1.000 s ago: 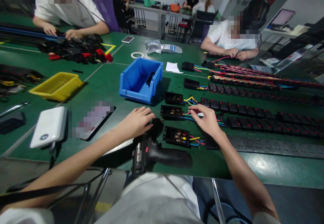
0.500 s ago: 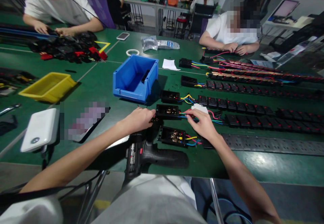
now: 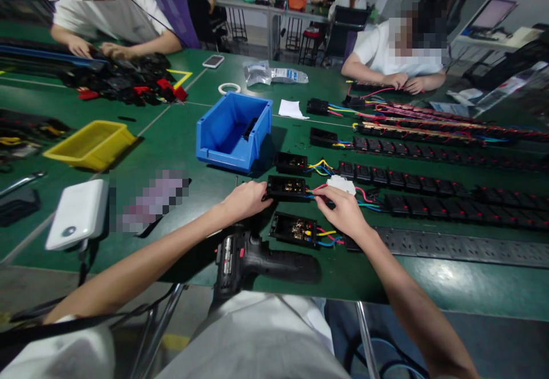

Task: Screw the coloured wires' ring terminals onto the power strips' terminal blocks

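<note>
A small black open box (image 3: 288, 186) with brass terminals inside lies on the green table. My left hand (image 3: 247, 199) is closed on its left end, the fingertips partly hidden. Coloured wires leave the box's right end, and my right hand (image 3: 343, 210) pinches these wires (image 3: 312, 191) between thumb and fingers. Just above is a second open box (image 3: 291, 163) with yellow and blue wires. Below sits a third wired box (image 3: 295, 230), its brass terminals showing. A black cordless drill (image 3: 266, 262) lies on its side beneath my hands.
A blue bin (image 3: 225, 153) stands behind my left hand; a yellow tray (image 3: 92, 147), a white power bank (image 3: 77, 216) and a phone (image 3: 154, 202) are to the left. Long black socket strips (image 3: 433, 208) extend right. Two people work across the table.
The whole view has shifted slightly to the right. My left hand sits a little closer against the box's end. The right hand keeps its pinch on the wires.
</note>
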Tool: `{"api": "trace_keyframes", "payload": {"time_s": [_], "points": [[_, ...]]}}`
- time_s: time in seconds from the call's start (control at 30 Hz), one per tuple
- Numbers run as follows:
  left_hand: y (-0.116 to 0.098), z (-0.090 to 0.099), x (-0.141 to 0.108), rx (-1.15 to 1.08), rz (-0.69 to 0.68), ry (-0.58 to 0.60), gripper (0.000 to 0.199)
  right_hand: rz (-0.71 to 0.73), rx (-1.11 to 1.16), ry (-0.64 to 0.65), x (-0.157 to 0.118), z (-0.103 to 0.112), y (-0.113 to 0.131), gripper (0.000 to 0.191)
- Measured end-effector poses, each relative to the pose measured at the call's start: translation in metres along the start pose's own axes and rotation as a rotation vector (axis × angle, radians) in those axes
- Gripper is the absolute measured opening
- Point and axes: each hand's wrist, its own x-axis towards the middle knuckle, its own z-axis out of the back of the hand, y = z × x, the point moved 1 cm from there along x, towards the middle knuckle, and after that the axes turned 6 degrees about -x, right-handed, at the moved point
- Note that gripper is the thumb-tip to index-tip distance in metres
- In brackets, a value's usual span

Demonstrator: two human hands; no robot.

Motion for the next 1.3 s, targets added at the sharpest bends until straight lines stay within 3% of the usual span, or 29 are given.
{"api": "trace_keyframes", "payload": {"time_s": [0.43,0.87,1.1,1.3], "points": [[0.008,0.007,-0.018,-0.056,-0.133,0.103,0.009,0.009,-0.034,0.029,0.0,0.0,0.002,0.022],[-0.002,0.018,-0.029,-0.113,-0.231,0.111,0.008,0.004,-0.053,0.051,0.0,0.0,0.001,0.022],[-0.006,0.012,-0.025,-0.007,-0.351,0.129,0.012,-0.001,-0.07,0.074,0.0,0.0,0.0,0.021],[-0.005,0.016,-0.03,0.041,-0.377,0.098,0.012,0.001,-0.071,0.07,0.0,-0.001,0.001,0.022]]}}
